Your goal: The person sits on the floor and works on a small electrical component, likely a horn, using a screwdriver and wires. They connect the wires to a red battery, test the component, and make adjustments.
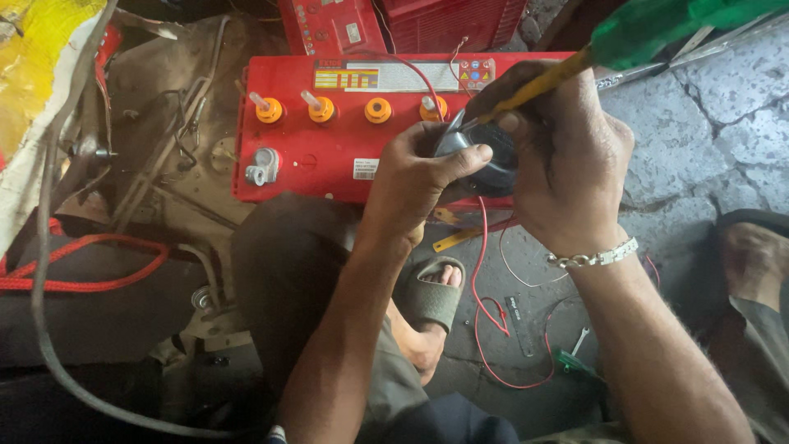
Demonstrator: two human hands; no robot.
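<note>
Left hand (411,177) gripped a small round black plastic device (481,160) just above the red rectangular battery (329,156). Right hand (559,156) fingers clenched a yellow-shafted green-handled screwdriver (575,62), tip on the device. Looked mid-fastening; next needed steady turning pressure.

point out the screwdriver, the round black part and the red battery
screwdriver (649,33), head view, on its green handle
round black part (485,160), head view, on its dark rounded face between the two hands
red battery (312,152), head view, on its bare red top below the orange caps
</note>
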